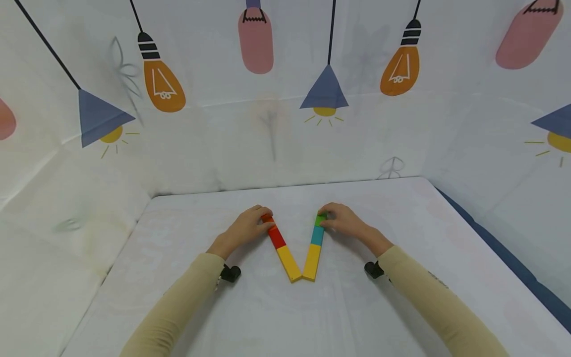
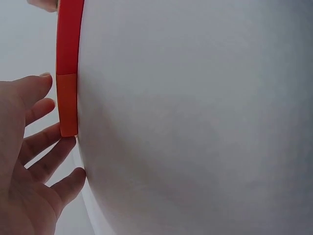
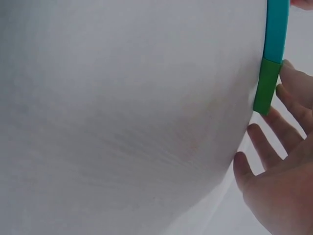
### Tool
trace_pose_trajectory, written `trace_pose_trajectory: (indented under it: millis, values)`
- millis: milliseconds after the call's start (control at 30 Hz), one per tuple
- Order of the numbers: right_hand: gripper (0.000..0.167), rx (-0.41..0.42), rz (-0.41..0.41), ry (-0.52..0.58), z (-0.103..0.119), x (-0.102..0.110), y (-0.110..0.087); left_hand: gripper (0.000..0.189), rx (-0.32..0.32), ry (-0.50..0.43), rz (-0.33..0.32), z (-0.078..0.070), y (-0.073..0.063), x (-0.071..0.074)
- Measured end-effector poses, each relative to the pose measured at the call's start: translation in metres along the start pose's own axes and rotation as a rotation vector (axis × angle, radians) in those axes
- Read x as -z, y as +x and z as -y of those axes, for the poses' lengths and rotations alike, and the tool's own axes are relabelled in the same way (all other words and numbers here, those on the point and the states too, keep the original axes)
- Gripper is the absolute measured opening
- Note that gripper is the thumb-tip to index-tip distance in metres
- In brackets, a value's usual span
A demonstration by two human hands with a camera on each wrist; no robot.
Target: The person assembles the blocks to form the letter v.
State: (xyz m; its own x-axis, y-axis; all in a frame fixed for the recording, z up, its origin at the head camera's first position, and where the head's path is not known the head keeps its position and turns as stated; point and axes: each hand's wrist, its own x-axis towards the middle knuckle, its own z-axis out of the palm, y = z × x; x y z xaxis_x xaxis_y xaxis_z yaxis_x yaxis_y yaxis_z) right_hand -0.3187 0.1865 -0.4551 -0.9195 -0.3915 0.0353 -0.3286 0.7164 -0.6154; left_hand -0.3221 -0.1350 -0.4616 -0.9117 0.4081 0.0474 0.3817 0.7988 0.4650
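Two rows of blocks form a V on the white tabletop, their near ends meeting at the point. In the left row, an orange block (image 2: 67,105) tops a red block (image 1: 277,238) and a long yellow block (image 1: 289,264). The right row runs from a green block (image 3: 267,85) through a blue block (image 1: 317,235) to another yellow block (image 1: 312,263). My left hand (image 1: 248,225) holds the orange block at the far end, thumb and fingers about it. Opposite, my right hand (image 1: 344,219) holds the green block between thumb and fingers.
A white-covered table (image 1: 178,307) bears the blocks. Behind it hangs a pale cloth (image 1: 214,139) printed with lamps and bulbs. Dark blue material (image 1: 504,258) shows along the right edge. Each wrist wears a black camera.
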Motion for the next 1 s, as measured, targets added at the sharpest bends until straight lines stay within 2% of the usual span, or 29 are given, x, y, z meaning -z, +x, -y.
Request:
trace_pose_trajectory:
  millis: [233, 500, 600, 800, 1000]
  values:
    - [0.035, -0.016, 0.02, 0.02, -0.002, 0.002, -0.001, 0.036, -0.001, -0.004, 0.011, -0.004, -0.003, 0.003]
    - [0.033, -0.035, -0.002, 0.064, -0.004, 0.0, -0.004, 0.037, -0.004, -0.01, 0.004, -0.005, -0.005, 0.006]
    - [0.035, -0.056, -0.011, 0.071, -0.003, 0.0, -0.005, 0.037, 0.016, -0.025, -0.001, -0.004, -0.006, 0.007]
    - [0.044, -0.054, -0.027, 0.064, -0.006, -0.002, -0.007, 0.039, 0.097, -0.06, -0.054, 0.001, -0.01, 0.008]
    - [0.051, -0.073, -0.064, 0.062, -0.004, 0.001, -0.012, 0.043, 0.083, 0.016, -0.122, 0.007, -0.016, 0.013]
